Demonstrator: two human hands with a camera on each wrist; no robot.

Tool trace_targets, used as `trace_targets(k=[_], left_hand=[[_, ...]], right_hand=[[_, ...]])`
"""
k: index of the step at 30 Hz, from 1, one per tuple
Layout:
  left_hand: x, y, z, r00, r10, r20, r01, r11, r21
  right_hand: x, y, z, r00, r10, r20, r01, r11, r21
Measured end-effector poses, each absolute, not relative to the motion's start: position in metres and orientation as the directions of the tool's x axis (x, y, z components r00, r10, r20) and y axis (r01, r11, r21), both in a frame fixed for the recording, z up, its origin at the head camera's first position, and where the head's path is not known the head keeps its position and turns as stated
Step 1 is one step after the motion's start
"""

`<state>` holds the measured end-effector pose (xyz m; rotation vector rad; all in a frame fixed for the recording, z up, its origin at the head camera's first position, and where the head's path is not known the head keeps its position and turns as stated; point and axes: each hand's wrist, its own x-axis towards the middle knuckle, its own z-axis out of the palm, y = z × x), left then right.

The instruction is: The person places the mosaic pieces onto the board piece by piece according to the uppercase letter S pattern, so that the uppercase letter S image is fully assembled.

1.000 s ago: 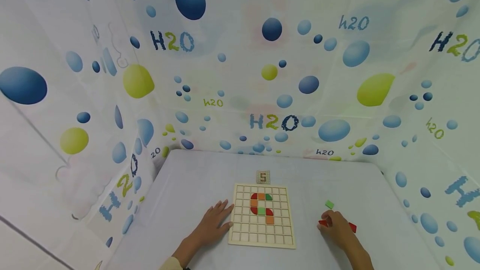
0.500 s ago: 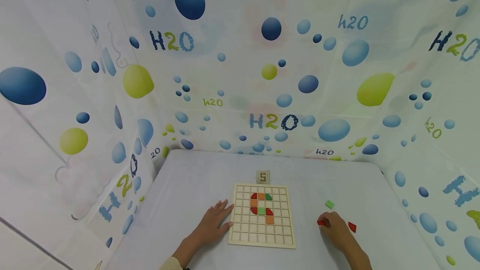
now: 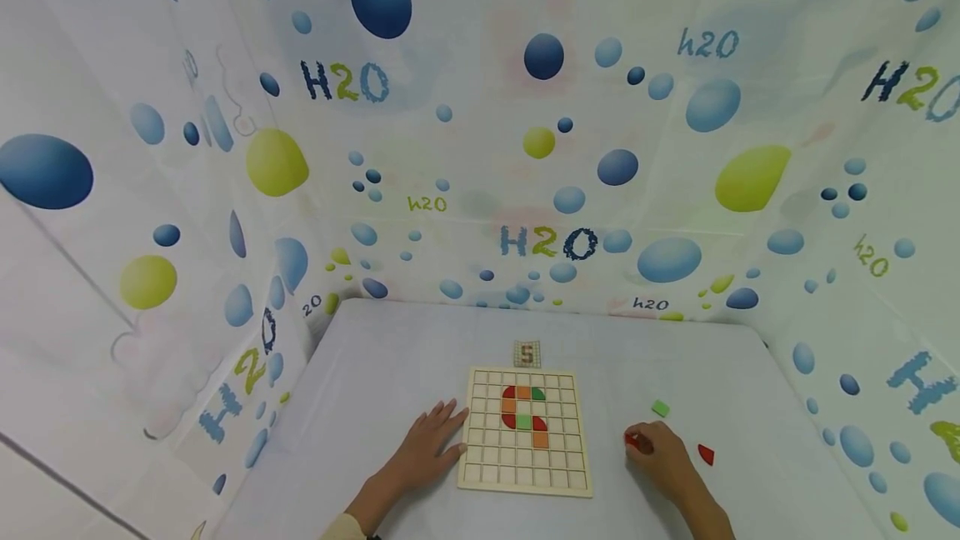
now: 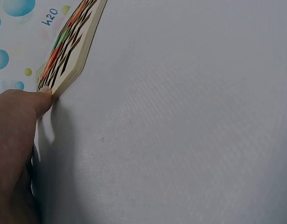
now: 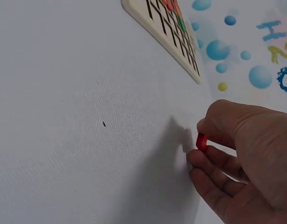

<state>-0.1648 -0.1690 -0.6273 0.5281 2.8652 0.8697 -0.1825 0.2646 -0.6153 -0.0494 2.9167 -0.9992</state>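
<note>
A wooden grid board [image 3: 491, 473] lies on the white table, with red, orange and green tiles set in its squares in a curving pattern. My left hand [image 3: 426, 450] lies spread beside it, fingertips and thumb touching its left edge; the left wrist view shows the thumb at the board's rim. Right of the board, my right hand [image 3: 662, 461] pinches a small red tile [image 5: 201, 142] between thumb and fingers, a little above the table. Its full outline is hidden by the fingers. Another red tile [image 3: 706, 454] with a curved edge lies right of that hand.
A light green square tile [image 3: 660, 408] lies beyond my right hand. Behind the board is a small pattern card [image 3: 527, 354] bearing an S shape. A white curtain [image 3: 465, 148] printed with bubbles and H2O surrounds the table [image 3: 397, 357].
My right hand has picked the red tile up from the table and moved slightly left with it, leaving the other red tile fully in sight. The left hand has stayed put.
</note>
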Motion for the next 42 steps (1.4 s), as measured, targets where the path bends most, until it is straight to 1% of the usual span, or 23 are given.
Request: trace_targets(k=[5,11,17,22,28,31,35,42], left_hand=[[-0.164,-0.169,-0.626,-0.934,0.357,0.003,0.298,0.776,0.555],[-0.165,-0.168,-0.628,-0.933,0.359,0.001,0.3,0.78,0.549],[-0.169,-0.171,-0.638,-0.932,0.361,0.04,0.321,0.768,0.554],[-0.172,-0.174,-0.649,-0.937,0.345,0.059,0.323,0.785,0.528],[-0.173,-0.174,-0.646,-0.934,0.356,0.041,0.322,0.783,0.532],[-0.172,-0.173,-0.641,-0.931,0.364,0.024,0.32,0.781,0.536],[-0.17,-0.172,-0.639,-0.927,0.372,0.036,0.332,0.774,0.539],[-0.17,-0.172,-0.644,-0.938,0.343,0.055,0.317,0.781,0.539]], right_hand=[[-0.182,0.257,-0.617,-0.999,-0.026,-0.035,0.004,0.747,-0.665],[-0.179,0.258,-0.619,-1.0,-0.003,-0.025,0.014,0.763,-0.646],[-0.176,0.272,-0.616,-0.997,0.0,-0.076,0.047,0.789,-0.612],[-0.175,0.279,-0.614,-0.996,-0.039,-0.077,0.014,0.809,-0.588],[-0.176,0.272,-0.622,-0.995,-0.051,-0.085,0.008,0.816,-0.579],[-0.175,0.268,-0.623,-0.996,-0.065,-0.064,-0.017,0.82,-0.573],[-0.174,0.263,-0.623,-0.997,-0.068,-0.043,-0.031,0.817,-0.576],[-0.175,0.254,-0.626,-0.996,-0.086,-0.012,-0.066,0.833,-0.549]])
